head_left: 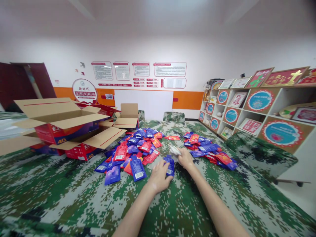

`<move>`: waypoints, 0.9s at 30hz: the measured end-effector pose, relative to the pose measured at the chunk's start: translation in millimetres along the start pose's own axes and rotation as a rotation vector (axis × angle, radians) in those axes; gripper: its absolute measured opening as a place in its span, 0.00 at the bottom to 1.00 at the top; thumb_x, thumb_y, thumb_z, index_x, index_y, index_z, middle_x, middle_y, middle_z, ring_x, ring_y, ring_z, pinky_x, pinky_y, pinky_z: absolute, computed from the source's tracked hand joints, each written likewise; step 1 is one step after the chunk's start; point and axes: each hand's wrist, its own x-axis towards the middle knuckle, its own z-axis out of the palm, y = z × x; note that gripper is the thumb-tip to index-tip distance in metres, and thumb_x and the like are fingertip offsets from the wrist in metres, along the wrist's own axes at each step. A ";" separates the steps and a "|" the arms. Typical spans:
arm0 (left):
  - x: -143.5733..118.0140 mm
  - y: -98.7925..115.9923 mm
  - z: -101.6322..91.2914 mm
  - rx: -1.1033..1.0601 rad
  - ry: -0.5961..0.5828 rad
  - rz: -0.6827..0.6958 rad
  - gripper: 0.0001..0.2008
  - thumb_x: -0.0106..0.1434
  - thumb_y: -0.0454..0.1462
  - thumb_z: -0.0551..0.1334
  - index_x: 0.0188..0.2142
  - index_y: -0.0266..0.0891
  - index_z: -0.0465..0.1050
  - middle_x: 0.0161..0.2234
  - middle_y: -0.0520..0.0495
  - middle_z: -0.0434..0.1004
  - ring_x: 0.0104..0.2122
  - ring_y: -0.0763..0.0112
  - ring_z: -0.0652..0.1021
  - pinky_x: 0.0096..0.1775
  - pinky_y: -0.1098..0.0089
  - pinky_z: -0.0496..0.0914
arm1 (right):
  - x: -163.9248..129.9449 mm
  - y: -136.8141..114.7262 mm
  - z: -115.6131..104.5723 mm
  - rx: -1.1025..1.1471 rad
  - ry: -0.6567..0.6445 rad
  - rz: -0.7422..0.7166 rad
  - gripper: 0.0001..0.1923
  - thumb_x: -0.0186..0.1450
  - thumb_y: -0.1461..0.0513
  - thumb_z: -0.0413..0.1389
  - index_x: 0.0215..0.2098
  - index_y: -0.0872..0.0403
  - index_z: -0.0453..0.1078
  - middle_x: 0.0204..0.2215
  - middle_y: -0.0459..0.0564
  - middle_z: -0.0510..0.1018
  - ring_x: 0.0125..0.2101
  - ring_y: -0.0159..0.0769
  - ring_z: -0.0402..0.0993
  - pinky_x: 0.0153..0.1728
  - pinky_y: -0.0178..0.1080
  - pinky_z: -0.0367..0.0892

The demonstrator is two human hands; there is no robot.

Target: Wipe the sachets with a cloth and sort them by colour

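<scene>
Blue pouch under the left hand, white wad in the right

With twelve o'clock pointing straight away from the person, the blue pouch [170,168] lies at the centre of the camouflage-patterned worktop [182,207]. It is deep blue-violet, flat and slightly glossy, with pale lines of print and a whitish barcode patch low on its face; the lettering is too small to read.

The left hand [160,177] comes in from seven o'clock, half open, fingers curved over the pouch's edge and thumb by its lower end; whether it pinches or merely touches, I cannot tell. The right hand [185,158], just beyond at two o'clock, has its fingers closed on a folded white wad [174,150].

A heap of blue, red and orange pouches [145,146] spreads at ten o'clock, another heap [207,148] at two. Open cartons [85,149] stand past the first, also towards ten.
</scene>
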 end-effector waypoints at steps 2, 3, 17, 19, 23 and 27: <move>12.3 -0.3 3.1 0.038 0.035 -0.141 0.39 0.54 0.51 0.58 0.62 0.43 0.47 0.54 0.39 0.59 0.54 0.51 0.61 0.54 0.55 0.54 | -16.7 11.6 -9.0 0.080 0.068 -0.008 0.21 0.53 0.71 0.45 0.40 0.53 0.72 0.31 0.48 0.75 0.34 0.37 0.66 0.36 0.33 0.57; 18.0 -0.8 5.8 0.055 0.025 -0.193 0.43 0.52 0.53 0.59 0.63 0.42 0.44 0.55 0.37 0.58 0.55 0.48 0.60 0.54 0.53 0.53 | -25.3 16.8 -12.4 0.103 0.087 -0.010 0.21 0.53 0.71 0.45 0.39 0.53 0.73 0.31 0.48 0.75 0.34 0.37 0.66 0.36 0.34 0.58; 46.8 -8.8 22.3 -0.127 0.055 -0.305 0.22 0.51 0.30 0.59 0.46 0.45 0.71 0.44 0.48 0.72 0.44 0.66 0.73 0.47 0.71 0.64 | -57.2 32.0 -17.4 0.254 0.134 0.004 0.25 0.53 0.68 0.45 0.46 0.53 0.71 0.35 0.50 0.75 0.38 0.39 0.68 0.40 0.36 0.62; 51.8 -18.6 14.6 -0.125 0.106 -0.310 0.20 0.51 0.29 0.58 0.44 0.43 0.73 0.44 0.49 0.73 0.43 0.68 0.73 0.47 0.72 0.64 | -57.9 34.7 -17.3 0.261 0.142 0.010 0.25 0.52 0.68 0.45 0.45 0.53 0.71 0.34 0.50 0.75 0.37 0.39 0.68 0.40 0.36 0.62; 68.2 -58.1 -20.8 -0.068 0.242 -0.365 0.18 0.56 0.30 0.55 0.47 0.37 0.71 0.46 0.45 0.72 0.47 0.66 0.71 0.51 0.70 0.61 | -58.6 39.1 -17.8 0.261 0.181 0.052 0.24 0.52 0.68 0.45 0.44 0.53 0.71 0.33 0.50 0.74 0.37 0.39 0.68 0.39 0.36 0.62; 83.3 -107.7 -60.8 0.037 0.292 -0.441 0.19 0.58 0.31 0.54 0.49 0.32 0.69 0.47 0.42 0.71 0.50 0.65 0.68 0.53 0.72 0.58 | -57.0 38.6 -19.9 0.255 0.174 0.044 0.25 0.51 0.70 0.44 0.44 0.52 0.71 0.32 0.50 0.74 0.36 0.38 0.67 0.39 0.35 0.61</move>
